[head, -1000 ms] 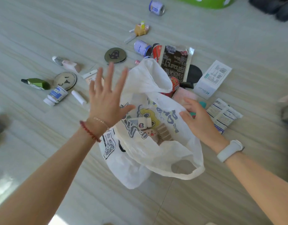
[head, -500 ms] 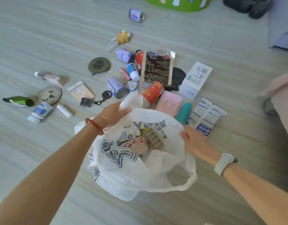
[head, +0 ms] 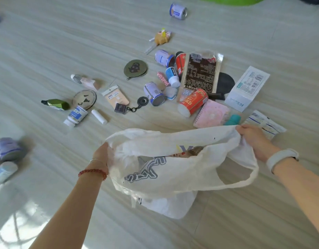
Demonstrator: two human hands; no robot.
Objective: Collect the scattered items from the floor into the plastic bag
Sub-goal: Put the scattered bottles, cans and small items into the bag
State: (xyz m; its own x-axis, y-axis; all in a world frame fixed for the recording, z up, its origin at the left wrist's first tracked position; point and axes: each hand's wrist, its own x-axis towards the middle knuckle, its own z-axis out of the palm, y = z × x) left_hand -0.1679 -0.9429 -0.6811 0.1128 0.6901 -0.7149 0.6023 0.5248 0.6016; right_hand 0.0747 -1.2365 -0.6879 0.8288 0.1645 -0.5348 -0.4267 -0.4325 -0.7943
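A white plastic bag (head: 174, 169) with a grey printed pattern hangs low over the floor, its mouth stretched wide. My left hand (head: 101, 155) grips the bag's left rim and my right hand (head: 253, 139) grips the right rim. A few items show inside the opening. Beyond the bag lie scattered items: a red can (head: 192, 102), a pink notebook (head: 211, 114), a teal bottle (head: 233, 120), a dark snack packet (head: 200, 72), a white box (head: 247, 88), a blue-white pouch (head: 266, 124), a small tin (head: 154, 94), a keychain (head: 130, 106), a white tube (head: 75, 115).
Farther left lie a green tube (head: 56, 104), two round coasters (head: 84, 99), a white stick (head: 99, 116) and a pink-capped tube (head: 86, 81). A can (head: 178, 11) and toy (head: 161, 38) lie far back. A green basin edge (head: 230, 0) is at the top. Blurred containers (head: 6, 150) sit at the left edge.
My left hand dropped from raised and spread to grip the bag's left rim. Both hands have pulled the bag nearer to me and stretched its mouth wide, uncovering the items behind.
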